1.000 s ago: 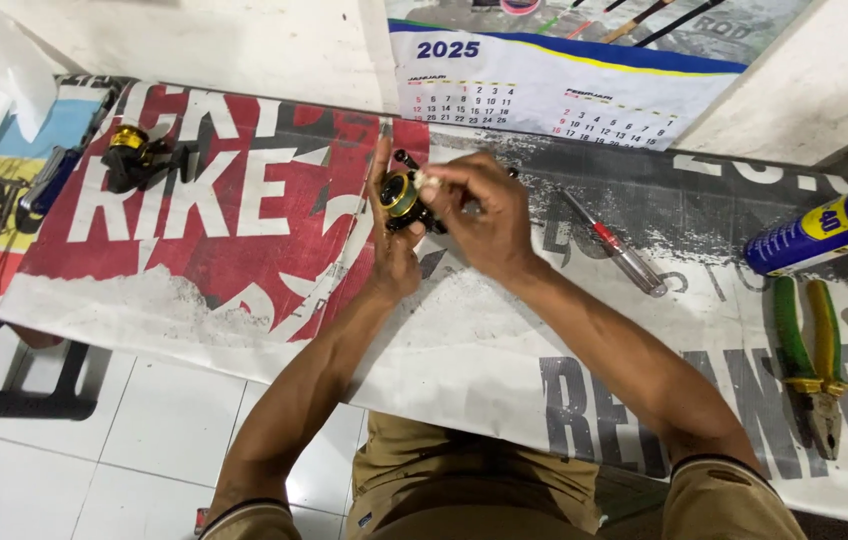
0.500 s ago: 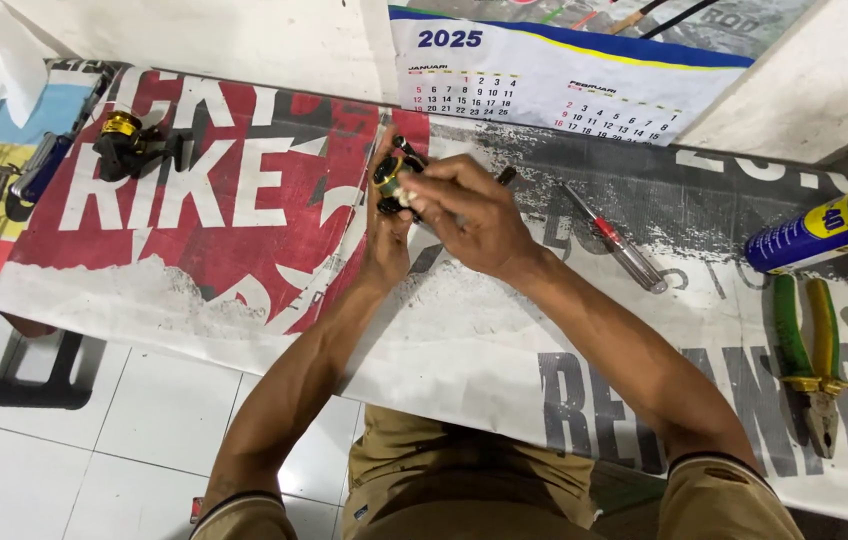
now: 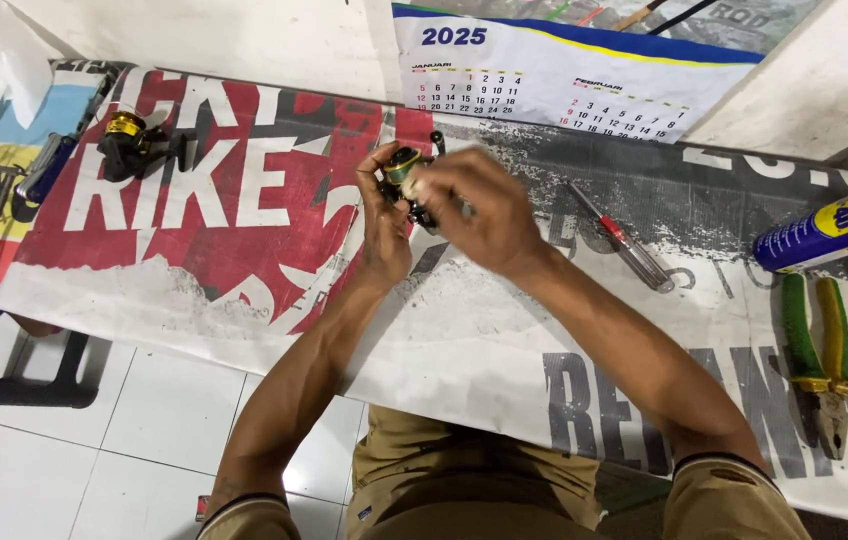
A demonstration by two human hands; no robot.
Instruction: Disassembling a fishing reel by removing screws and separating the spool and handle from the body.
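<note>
Both hands work a small fishing reel (image 3: 406, 180) above the banner (image 3: 244, 200).
Left hand (image 3: 384, 225) fingers clamp it; right hand (image 3: 474, 215) pinches its top (a screwdriver (image 3: 619, 240) lies beside).

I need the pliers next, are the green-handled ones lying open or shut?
Open: the green-handled pliers lie flat on the banner, handles spread slightly apart, untouched by either hand.

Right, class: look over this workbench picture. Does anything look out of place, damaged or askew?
The printed banner serving as a table cover is worn, its print flaking off in white patches. Otherwise nothing stands out: both hands, left hand and right hand, hold a small reel; the screwdriver, pliers and spray can lie apart.
</note>
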